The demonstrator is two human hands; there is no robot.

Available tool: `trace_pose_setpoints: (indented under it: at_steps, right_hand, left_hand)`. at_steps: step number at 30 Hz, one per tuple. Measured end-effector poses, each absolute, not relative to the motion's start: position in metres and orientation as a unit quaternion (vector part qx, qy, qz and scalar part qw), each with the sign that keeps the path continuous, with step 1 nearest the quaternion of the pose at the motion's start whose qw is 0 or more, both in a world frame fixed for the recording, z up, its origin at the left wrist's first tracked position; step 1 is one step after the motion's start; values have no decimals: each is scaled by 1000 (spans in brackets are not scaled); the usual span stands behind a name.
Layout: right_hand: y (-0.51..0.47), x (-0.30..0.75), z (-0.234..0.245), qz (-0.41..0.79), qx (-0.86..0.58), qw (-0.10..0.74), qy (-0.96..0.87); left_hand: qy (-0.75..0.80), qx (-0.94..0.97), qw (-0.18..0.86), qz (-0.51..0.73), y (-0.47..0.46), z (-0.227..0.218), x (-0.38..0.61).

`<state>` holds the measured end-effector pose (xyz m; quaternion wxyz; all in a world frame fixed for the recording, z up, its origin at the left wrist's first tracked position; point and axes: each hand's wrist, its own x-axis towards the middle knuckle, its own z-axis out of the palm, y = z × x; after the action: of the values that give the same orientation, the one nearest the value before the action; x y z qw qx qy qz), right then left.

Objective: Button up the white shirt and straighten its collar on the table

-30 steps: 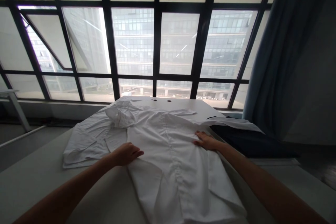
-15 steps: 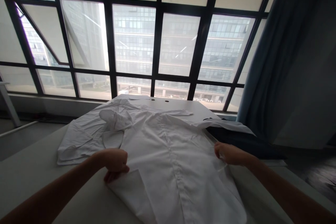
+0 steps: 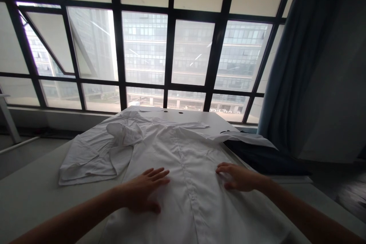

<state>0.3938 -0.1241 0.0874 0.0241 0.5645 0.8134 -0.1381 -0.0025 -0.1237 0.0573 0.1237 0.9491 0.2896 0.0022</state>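
Note:
A white button-up shirt [image 3: 183, 160] lies spread front-up on a pale table [image 3: 34, 198], collar toward the window. My left hand [image 3: 145, 190] rests flat on the shirt's left front, fingers spread. My right hand [image 3: 238, 177] presses on the shirt's right side, fingers bent and apart. Neither hand holds cloth. One sleeve [image 3: 85, 160] lies folded out to the left; the other sleeve [image 3: 246, 137] stretches right over a dark garment.
A dark garment [image 3: 265, 158] lies at the table's right edge. A large black-framed window [image 3: 171, 45] fills the far wall, with a blue-grey curtain [image 3: 297, 65] at the right. Two small dark holes [image 3: 172, 112] mark the table's far end.
Half a second ago both hands were closed on the shirt's side edges; now they lie open and flat on its front. The shirt's lower part sits wider and flatter.

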Motion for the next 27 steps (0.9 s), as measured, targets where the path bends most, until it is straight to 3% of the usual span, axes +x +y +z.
trace_pose_setpoints:
  at_steps: [3, 7, 12, 15, 18, 24, 27]
  right_hand:
    - [-127, 386, 94, -145, 568, 70, 807]
    - [-122, 362, 106, -151, 579, 118, 792]
    - [-88, 298, 93, -75, 587, 25, 806]
    - [-62, 262, 78, -54, 607, -6, 793]
    - [-42, 240, 69, -49, 620, -7, 783]
    - [-23, 233, 67, -211, 657, 49, 723]
    - [-20, 234, 65, -213, 667, 38, 713]
  left_hand:
    - [270, 949, 156, -52, -129, 51, -11]
    - [248, 954, 167, -29, -144, 66, -11]
    - [307, 932, 193, -1, -110, 83, 26]
    - [385, 916, 106, 50, -63, 72, 53]
    - [457, 879, 92, 105, -22, 56, 73]
    - [488, 841, 183, 144, 13, 41, 94]
    - [468, 836, 240, 159, 19, 37, 97]
